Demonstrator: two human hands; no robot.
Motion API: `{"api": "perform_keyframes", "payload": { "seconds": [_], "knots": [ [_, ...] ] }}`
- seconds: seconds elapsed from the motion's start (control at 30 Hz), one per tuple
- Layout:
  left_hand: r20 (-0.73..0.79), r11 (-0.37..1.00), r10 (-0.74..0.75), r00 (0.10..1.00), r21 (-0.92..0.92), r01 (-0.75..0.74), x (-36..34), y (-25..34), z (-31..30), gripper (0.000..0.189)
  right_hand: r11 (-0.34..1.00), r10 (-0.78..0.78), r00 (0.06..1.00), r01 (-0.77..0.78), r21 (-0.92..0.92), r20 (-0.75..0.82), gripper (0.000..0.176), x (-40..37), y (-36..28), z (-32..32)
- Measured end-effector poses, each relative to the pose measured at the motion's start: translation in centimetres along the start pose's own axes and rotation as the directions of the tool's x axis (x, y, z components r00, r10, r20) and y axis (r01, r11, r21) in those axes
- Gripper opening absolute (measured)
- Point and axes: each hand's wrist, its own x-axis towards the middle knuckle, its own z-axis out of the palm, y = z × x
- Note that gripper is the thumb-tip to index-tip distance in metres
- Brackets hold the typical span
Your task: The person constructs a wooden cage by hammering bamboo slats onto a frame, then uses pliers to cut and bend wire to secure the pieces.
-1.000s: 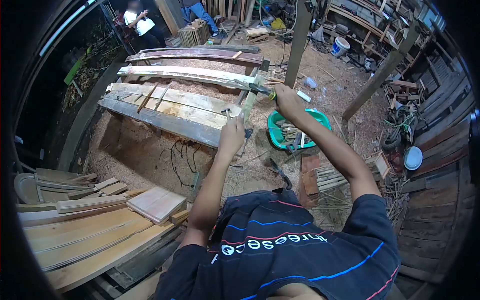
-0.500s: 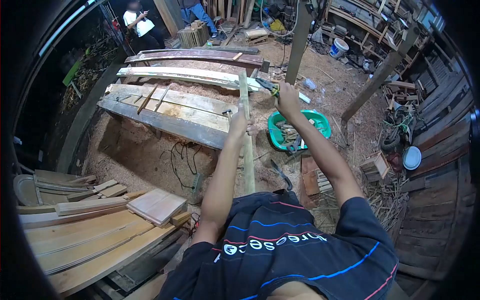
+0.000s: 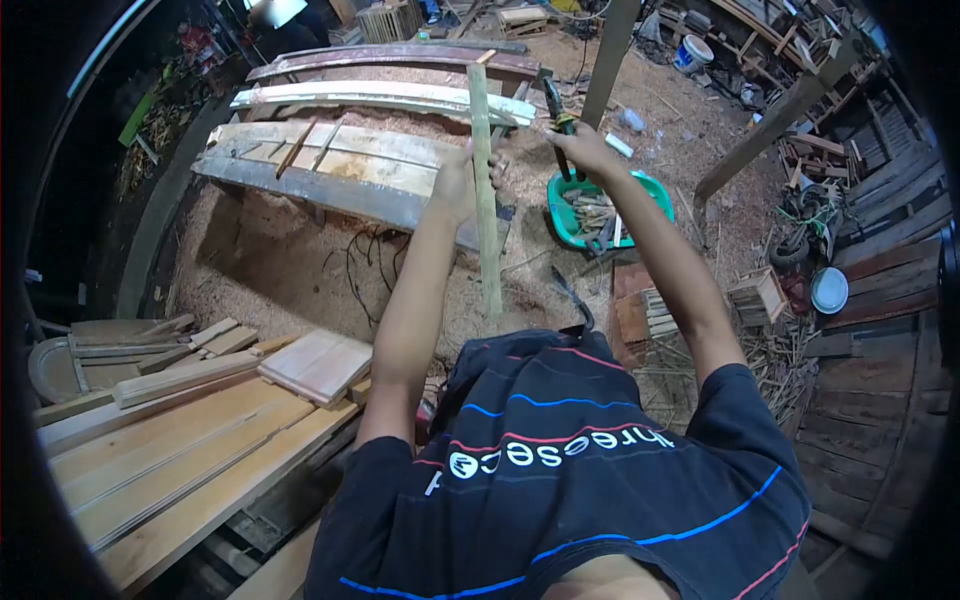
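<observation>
Gripping slat (image 3: 486, 240), left hand (image 3: 456, 188), right hand (image 3: 588, 152) half hiding tool (image 3: 554, 101)

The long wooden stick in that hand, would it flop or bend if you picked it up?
Probably stiff: the wooden stick looks straight end to end though the left hand grips it only partway up. Likely light: that one hand holds it upright while the right hand holds a tool. Thin and tall, it would likely tip if released.

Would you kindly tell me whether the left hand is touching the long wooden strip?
Touching. The head view shows the left hand closed around the wooden strip; the right hand, gripping a green-handled tool, is apart from it.
</observation>
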Motion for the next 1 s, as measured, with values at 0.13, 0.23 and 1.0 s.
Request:
{"api": "perform_keyframes", "payload": {
  "seconds": [0.13, 0.23, 1.0],
  "knots": [
    [0.057, 0.998, 0.067, 0.996, 0.000, -0.068, 0.6, 1.8, -2.6, 0.046, 0.976, 0.101, 0.979, -0.132, 0.171, 0.179, 0.033, 1.2, 2.7, 0.5],
    [0.003, 0.996, 0.090, 0.996, 0.016, -0.090, 0.2, 2.7, -2.9, 0.048, 0.961, 0.190, 0.947, -0.234, 0.146, 0.260, 0.031, -0.5, 1.2, 0.5],
    [-0.047, 0.983, 0.108, 0.993, 0.157, -0.100, -5.7, 1.7, -3.9, 0.047, 0.885, -0.093, 0.969, -0.025, 0.464, 0.230, 0.026, -3.9, -2.6, 5.3]
  ]
}}
